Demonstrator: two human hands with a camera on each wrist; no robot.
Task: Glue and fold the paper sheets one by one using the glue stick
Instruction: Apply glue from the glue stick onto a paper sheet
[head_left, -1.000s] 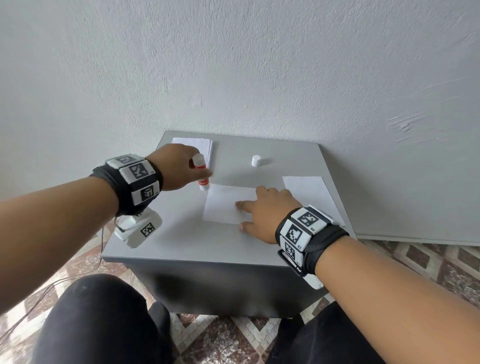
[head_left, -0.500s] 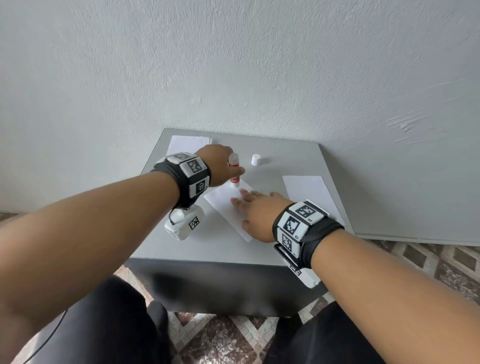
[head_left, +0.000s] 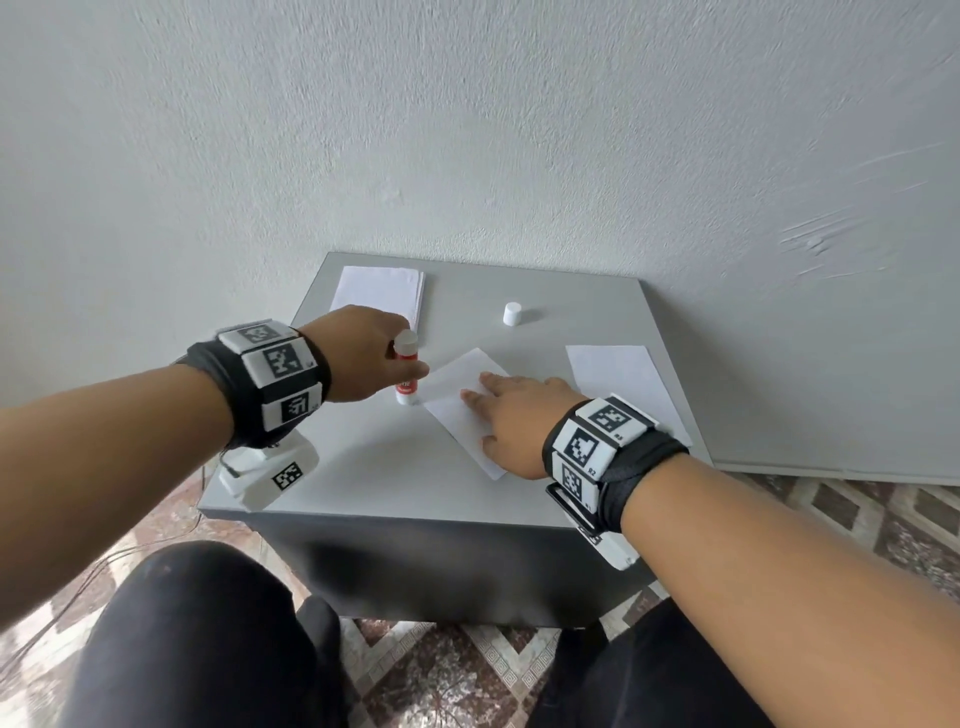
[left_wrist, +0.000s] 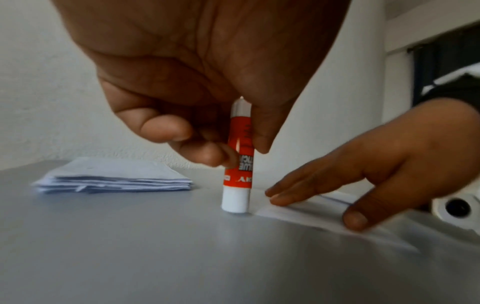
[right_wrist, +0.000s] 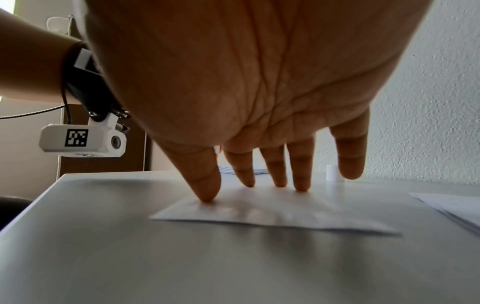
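Observation:
My left hand (head_left: 387, 364) grips a red and white glue stick (head_left: 405, 387) upright, tip down at the left corner of a white sheet (head_left: 449, 384) lying askew on the grey table (head_left: 363, 467). In the left wrist view the glue stick (left_wrist: 237, 164) touches down right at the sheet's (left_wrist: 298, 212) edge. My right hand (head_left: 511, 415) lies flat on the sheet, fingers straight. The right wrist view shows its fingertips (right_wrist: 207, 195) pressing the sheet (right_wrist: 272, 214). The stick's white cap (head_left: 511, 314) stands apart at the back.
A pile of folded sheets (head_left: 379, 291) lies at the table's back left, seen as a layered stack (left_wrist: 111, 178) in the left wrist view. Flat unfolded sheets (head_left: 618, 382) lie at the right edge. A wall rises directly behind the table. Patterned floor lies below.
The sheet has been turned from square to diagonal under my right hand. The glue stick ran along its upper left edge to the far corner, then back to the left corner.

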